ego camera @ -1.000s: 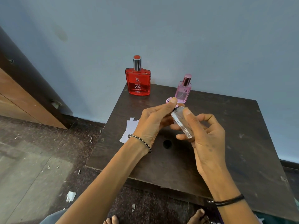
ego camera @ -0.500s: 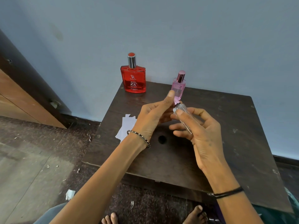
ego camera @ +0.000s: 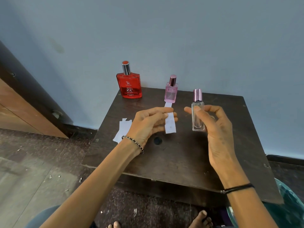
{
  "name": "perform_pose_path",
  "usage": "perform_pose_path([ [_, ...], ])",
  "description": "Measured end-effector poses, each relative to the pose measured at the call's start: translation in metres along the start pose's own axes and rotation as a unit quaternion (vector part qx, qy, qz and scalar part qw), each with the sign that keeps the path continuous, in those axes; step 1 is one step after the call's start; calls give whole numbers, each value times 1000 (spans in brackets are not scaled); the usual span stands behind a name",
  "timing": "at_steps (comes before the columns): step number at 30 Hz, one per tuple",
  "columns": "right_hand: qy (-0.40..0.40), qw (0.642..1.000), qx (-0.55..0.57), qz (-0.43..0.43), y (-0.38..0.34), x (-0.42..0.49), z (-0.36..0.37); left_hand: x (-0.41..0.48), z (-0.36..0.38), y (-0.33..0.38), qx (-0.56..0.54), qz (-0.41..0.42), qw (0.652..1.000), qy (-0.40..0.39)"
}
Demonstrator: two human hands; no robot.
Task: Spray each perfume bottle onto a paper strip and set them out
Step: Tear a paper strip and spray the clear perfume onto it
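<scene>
My right hand [ego camera: 213, 127] holds a clear glass perfume bottle [ego camera: 197, 116] upright above the dark wooden table [ego camera: 189, 155]; its pink metallic cap [ego camera: 197, 95] is on. My left hand [ego camera: 149, 124] pinches a white paper strip [ego camera: 170, 123] between thumb and fingers, just left of the bottle. A red perfume bottle [ego camera: 129, 84] with a silver cap stands at the table's back left corner. A small pink bottle [ego camera: 171, 91] stands to its right by the wall.
More white paper pieces [ego camera: 122, 130] lie at the table's left edge, partly overhanging it. A round hole [ego camera: 157, 141] marks the tabletop. A wooden door [ego camera: 19, 106] stands on the left, a teal bag [ego camera: 289, 209] at the lower right. Bare toes [ego camera: 200, 219] show below.
My hands have drawn apart. The clear bottle, tilted before, now stands upright in my right hand with its cap on. The paper strip now shows in my left hand.
</scene>
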State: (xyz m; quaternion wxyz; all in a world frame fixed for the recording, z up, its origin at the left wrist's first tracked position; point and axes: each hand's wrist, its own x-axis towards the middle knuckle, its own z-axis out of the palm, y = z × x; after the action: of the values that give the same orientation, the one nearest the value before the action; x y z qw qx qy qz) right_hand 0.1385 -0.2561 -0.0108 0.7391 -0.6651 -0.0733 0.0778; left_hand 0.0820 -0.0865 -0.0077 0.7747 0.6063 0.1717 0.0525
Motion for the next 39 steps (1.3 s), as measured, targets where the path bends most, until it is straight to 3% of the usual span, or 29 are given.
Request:
perform_pose_path([
  [4, 14, 999, -25, -28, 1, 4, -7, 1, 8, -4, 9, 8, 1000, -2],
  [13, 62, 980, -157, -102, -4, 34, -22, 33, 48, -12, 167, 12, 984, 60],
  [27, -60, 954, -276, -101, -5, 93, -29, 62, 82, -18, 252, 30, 953, 168],
  [39, -101, 945, -302, -77, 1, 97, -17, 68, 85, -13, 293, 25, 942, 161],
])
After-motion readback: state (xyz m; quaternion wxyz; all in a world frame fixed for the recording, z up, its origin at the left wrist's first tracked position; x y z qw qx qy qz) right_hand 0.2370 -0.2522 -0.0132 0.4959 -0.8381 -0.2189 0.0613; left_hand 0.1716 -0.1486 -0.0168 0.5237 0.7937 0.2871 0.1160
